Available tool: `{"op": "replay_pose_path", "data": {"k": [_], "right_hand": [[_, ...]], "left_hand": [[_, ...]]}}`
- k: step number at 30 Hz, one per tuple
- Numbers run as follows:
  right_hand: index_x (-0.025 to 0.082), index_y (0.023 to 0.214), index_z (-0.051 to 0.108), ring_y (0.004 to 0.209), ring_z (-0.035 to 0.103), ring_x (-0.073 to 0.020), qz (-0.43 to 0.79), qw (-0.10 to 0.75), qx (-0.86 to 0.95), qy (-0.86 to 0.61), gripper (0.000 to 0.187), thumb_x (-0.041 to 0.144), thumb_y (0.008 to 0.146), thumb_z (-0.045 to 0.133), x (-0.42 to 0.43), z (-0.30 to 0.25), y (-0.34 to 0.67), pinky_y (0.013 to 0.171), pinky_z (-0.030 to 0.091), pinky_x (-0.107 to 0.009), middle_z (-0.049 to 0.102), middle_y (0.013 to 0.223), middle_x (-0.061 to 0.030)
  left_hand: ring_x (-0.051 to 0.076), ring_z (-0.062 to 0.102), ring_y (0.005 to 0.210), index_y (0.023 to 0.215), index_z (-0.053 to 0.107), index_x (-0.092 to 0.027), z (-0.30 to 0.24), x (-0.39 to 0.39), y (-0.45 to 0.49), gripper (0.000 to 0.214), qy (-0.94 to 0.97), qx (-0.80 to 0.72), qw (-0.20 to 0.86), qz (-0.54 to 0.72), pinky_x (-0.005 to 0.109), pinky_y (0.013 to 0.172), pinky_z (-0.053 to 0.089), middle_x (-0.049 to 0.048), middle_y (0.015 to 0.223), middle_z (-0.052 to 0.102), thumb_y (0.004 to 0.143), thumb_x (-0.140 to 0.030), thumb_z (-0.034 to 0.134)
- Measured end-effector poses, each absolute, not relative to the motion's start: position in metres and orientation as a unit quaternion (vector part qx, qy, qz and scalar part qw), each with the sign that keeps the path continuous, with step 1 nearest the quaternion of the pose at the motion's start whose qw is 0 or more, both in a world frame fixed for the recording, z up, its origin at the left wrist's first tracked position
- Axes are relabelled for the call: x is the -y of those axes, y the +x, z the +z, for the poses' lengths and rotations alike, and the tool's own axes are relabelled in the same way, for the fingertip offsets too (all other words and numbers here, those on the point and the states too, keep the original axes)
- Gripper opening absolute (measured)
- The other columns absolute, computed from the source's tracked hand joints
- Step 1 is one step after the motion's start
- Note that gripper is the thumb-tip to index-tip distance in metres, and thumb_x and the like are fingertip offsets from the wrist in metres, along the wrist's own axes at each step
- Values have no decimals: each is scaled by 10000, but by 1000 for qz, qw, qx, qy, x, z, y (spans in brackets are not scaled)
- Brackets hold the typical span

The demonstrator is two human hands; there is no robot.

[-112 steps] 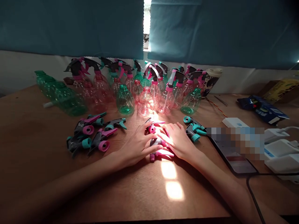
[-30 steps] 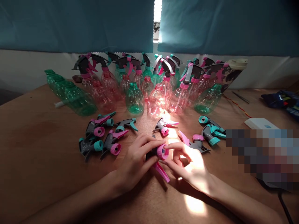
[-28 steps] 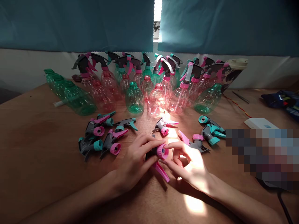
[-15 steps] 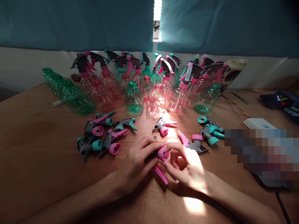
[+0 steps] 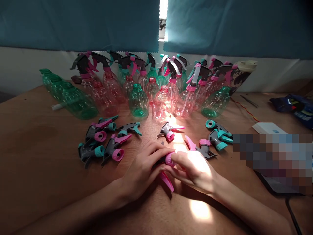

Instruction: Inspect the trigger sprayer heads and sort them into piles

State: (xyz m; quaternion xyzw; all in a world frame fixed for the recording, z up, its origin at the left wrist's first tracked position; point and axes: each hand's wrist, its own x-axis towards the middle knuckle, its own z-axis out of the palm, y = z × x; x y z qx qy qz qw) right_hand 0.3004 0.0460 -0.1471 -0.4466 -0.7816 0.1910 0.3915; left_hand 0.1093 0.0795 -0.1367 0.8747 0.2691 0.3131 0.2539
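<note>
Between my hands, just above the table, is a spray trigger head [image 5: 167, 181] with a dark body, a pink lever pointing down and a pink screw collar [image 5: 168, 159]. My left hand [image 5: 141, 171] is closed around its dark body, which the fingers mostly cover. Bent fingers of my right hand [image 5: 199, 169] press on the collar from the right and hide its opening. Beyond them lie a pink-collared spray head [image 5: 168, 131] and, to the right, another with its pink collar up [image 5: 204, 142]. Several more spray heads [image 5: 113, 150] lie at the left, with teal ones [image 5: 218, 139] at the right.
Behind them stand several green bottles [image 5: 139, 104] and pink bottles [image 5: 161, 104], some capped with spray heads. A patterned cup [image 5: 241, 76] is at the back right. A white box [image 5: 270, 128] and a blurred-out patch are on the right, with a black cable [image 5: 292, 213] below.
My right fingers have curled in over the pink collar and cover its opening. My left hand keeps its hold on the spray head. The whole view has shifted slightly.
</note>
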Motion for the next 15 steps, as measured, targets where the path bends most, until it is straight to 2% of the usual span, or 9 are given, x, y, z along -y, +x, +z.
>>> {"op": "replay_pose_path", "data": {"k": [5,8,11,15], "right_hand": [[209,876,602,540,506,-133,117,351,837,-402,298,445,963,442,-47,-146,303,476,426,-251,577,681,-8],[212,907,587,583,569,-146,207,380,795,-425,288,469,946,464,-43,-148,304,520,486,-262,612,714,-14],[222,907,585,650,618,-155,303,422,730,-444,210,391,951,468,-39,-151,302,557,524,-268,632,768,-19],[238,872,556,588,606,-135,367,472,663,-450,76,284,918,517,-36,-151,297,481,515,-249,616,798,-17]], "left_hand": [[197,599,940,1201,578,-226,-135,-80,109,301,868,-281,261,315,318,850,513,60,1020,616,911,-158,535],[186,605,922,1192,588,-228,-134,-81,108,292,865,-280,263,325,303,846,511,51,1009,618,911,-164,547],[178,606,918,1178,600,-229,-134,-82,107,293,859,-286,265,331,291,848,507,39,1006,616,894,-159,579],[178,604,925,1197,593,-237,-133,-82,107,342,858,-293,265,328,288,849,505,35,1012,612,876,-121,589]]}}
